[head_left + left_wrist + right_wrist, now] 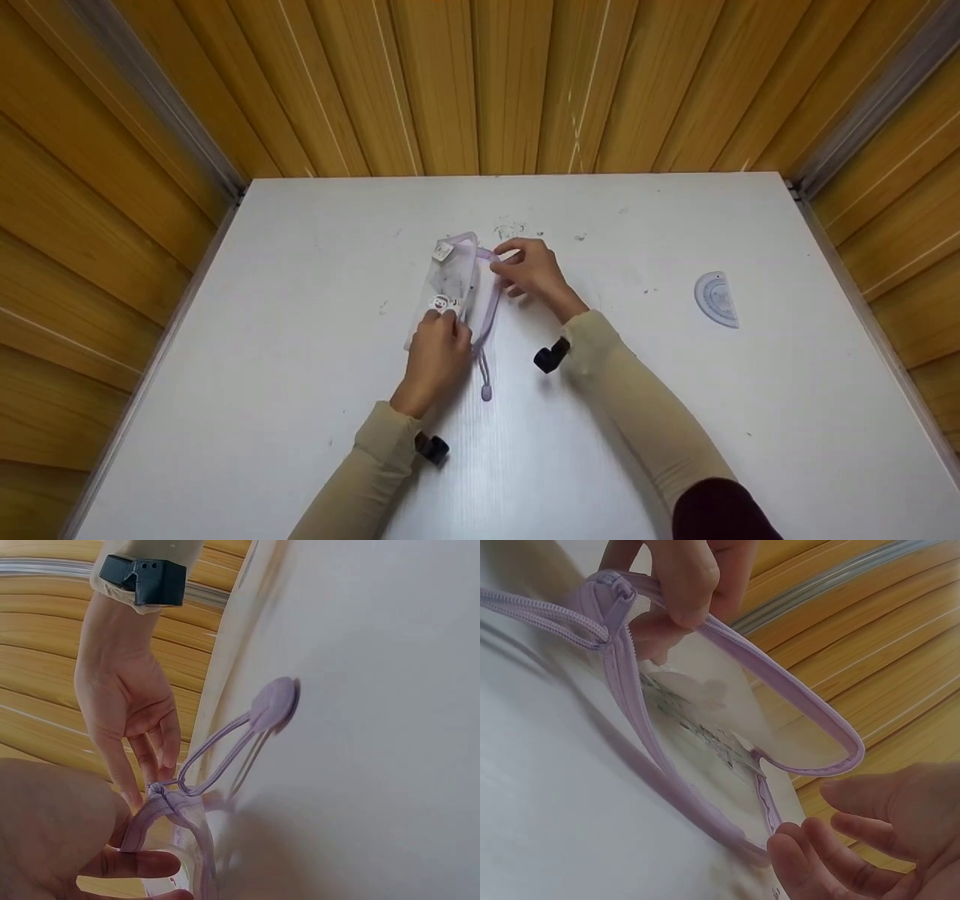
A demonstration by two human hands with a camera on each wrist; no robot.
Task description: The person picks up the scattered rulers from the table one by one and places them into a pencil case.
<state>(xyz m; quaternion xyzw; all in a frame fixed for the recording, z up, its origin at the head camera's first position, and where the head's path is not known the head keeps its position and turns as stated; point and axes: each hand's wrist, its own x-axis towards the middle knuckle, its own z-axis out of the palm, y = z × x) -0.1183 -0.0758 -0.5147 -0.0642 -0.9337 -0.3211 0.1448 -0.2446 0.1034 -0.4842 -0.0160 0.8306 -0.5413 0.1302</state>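
Note:
A see-through zipper pouch (pixel 448 281) with lilac trim lies on the white table, its zipper side spread apart in the right wrist view. My left hand (pixel 436 352) grips the pouch's near part, one lilac edge between thumb and fingers. At the far corner of the opening, my right hand (pixel 534 276) touches the other lilac edge with its fingertips (pixel 786 851), thumb held apart. Inside lies a clear flat piece with dark markings (pixel 705 736), its kind unclear. From the zipper end hangs a lilac cord pull (pixel 274 705).
A clear bluish protractor (pixel 717 300) lies on the table (pixel 795 420) to the right. Dark smudges mark the tabletop beyond the pouch. Wood-look panels (pixel 510 90) stand along the back and both sides.

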